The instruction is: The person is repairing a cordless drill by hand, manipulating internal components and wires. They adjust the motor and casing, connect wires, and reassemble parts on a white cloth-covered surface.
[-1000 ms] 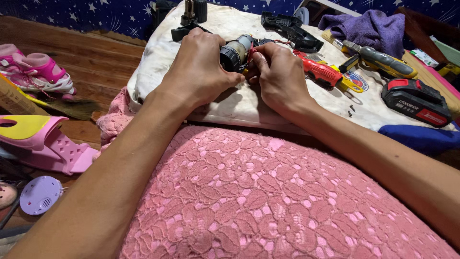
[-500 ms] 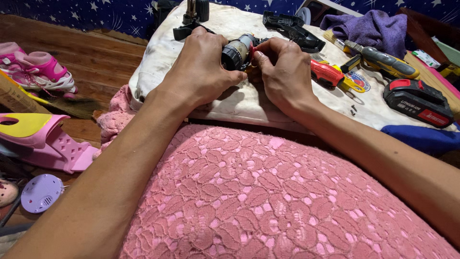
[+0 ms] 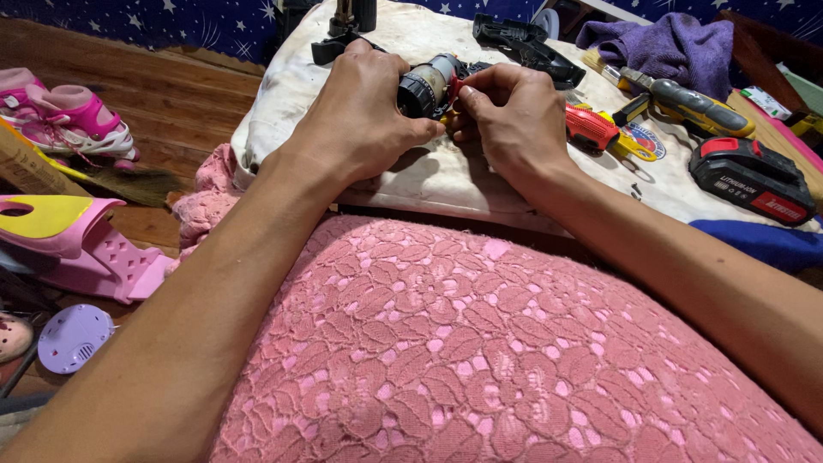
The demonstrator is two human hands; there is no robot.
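Observation:
My left hand (image 3: 362, 116) grips a small black and silver motor unit (image 3: 427, 84), apparently from a power tool, holding it just above a stained white cloth (image 3: 446, 171). My right hand (image 3: 507, 116) pinches at the motor's right end with thumb and fingertips; what it pinches is hidden by the fingers. Both hands sit close together at the near middle of the cloth. A pink lace-covered surface (image 3: 480, 343) fills the foreground under my forearms.
On the cloth lie a red tool part (image 3: 590, 129), a black and red battery pack (image 3: 753, 178), a yellow-handled tool (image 3: 686, 99), black housing pieces (image 3: 523, 39) and a purple rag (image 3: 669, 43). Pink shoes (image 3: 73, 120) and pink sandals (image 3: 77, 244) sit on the wooden floor at left.
Both hands and the motor unit have stayed almost in place; the right fingers have shifted slightly at the motor's end.

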